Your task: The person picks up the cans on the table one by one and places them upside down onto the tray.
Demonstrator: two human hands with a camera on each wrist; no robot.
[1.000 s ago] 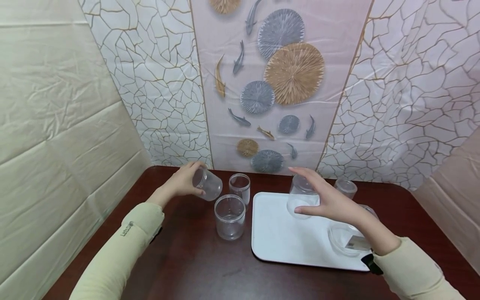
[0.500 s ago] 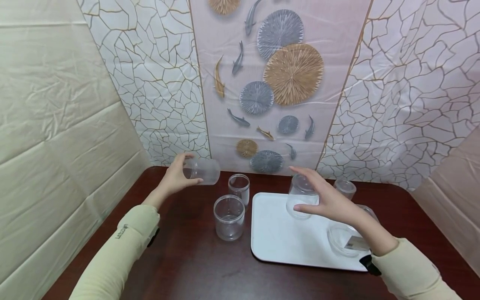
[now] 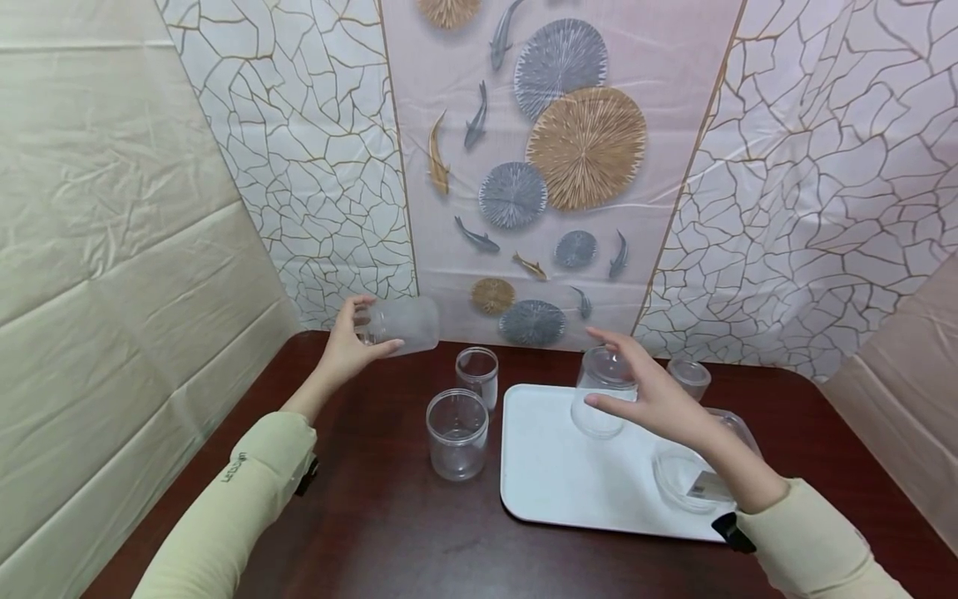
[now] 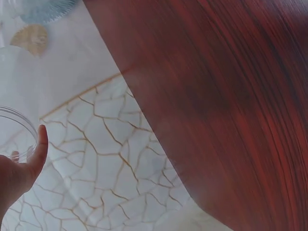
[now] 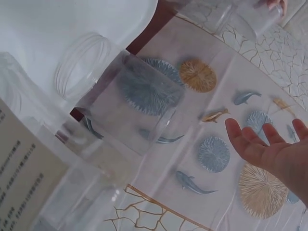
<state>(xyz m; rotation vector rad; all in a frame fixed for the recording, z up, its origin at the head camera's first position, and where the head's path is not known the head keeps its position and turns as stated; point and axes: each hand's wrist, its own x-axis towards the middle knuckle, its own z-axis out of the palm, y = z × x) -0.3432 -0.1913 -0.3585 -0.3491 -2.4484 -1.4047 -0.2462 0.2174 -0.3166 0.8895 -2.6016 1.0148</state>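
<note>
My left hand grips a clear plastic jar around its rim end and holds it sideways above the back left of the table. In the left wrist view, the threaded mouth of this jar faces my palm. My right hand is spread, with thumb and fingers apart, and overlaps another clear jar in the head view. That jar stands mouth down on the white tray; the right wrist view shows my right hand apart from the jar.
Two clear jars, a wide one and a narrower one, stand mouth up left of the tray. At the tray's right lies a labelled clear jar. A small clear jar stands behind. A patterned cloth hangs along the table's back edge.
My left hand has lifted the jar up and slightly left, and the jar has turned from a tilt to nearly level. My right hand has barely moved.
</note>
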